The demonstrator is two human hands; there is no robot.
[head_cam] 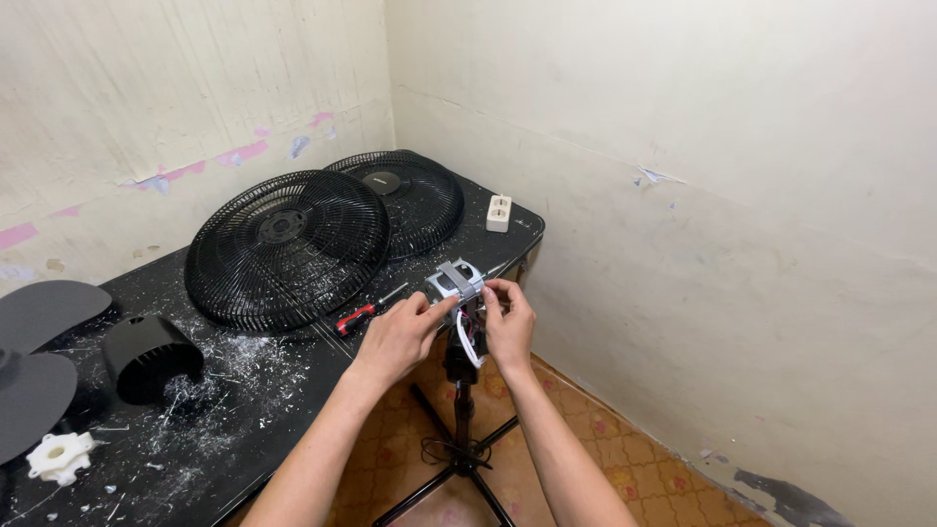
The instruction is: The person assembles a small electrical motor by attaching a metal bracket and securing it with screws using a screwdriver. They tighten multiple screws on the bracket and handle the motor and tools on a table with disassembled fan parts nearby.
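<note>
1. Beside the near edge of the black scratched tabletop (244, 429), a small grey metal fan motor with bare casing (455, 282) sits atop a black upright stand pole (462, 410), above the patterned orange floor tiles (625, 468).

2. Left hand (400, 332) comes in from the table side, thumb and forefinger pinched on the motor's near left face, the other fingers curled under.

3. Right hand (509, 317) closes on the motor's right side, fingertips pressed against the casing; red and white thin wires (467, 342) loop down between the two hands.

4. Judged from this grip, the step in hand is work on the motor housing or its wiring. Which exact part the fingers pinch cannot be told, as they hide it.

5. Any next move would seem to call for a steady hold from one hand while the other does fine fingertip work, and for care not to tug the wires.

6. Motor's long axis appears to run roughly level, pointing away toward the corner of the walls; the pole beneath stands vertical.

7. On the table lie two black round wire fan grilles (288, 249), overlapping, and a red-handled screwdriver (363, 314) just left of the left hand.

8. Further left sit a black ribbed plastic motor cover (151, 356), grey fan blades (39, 351) and a white plastic notched nut (61, 457); a white socket block (499, 213) rests at the far corner.
</note>
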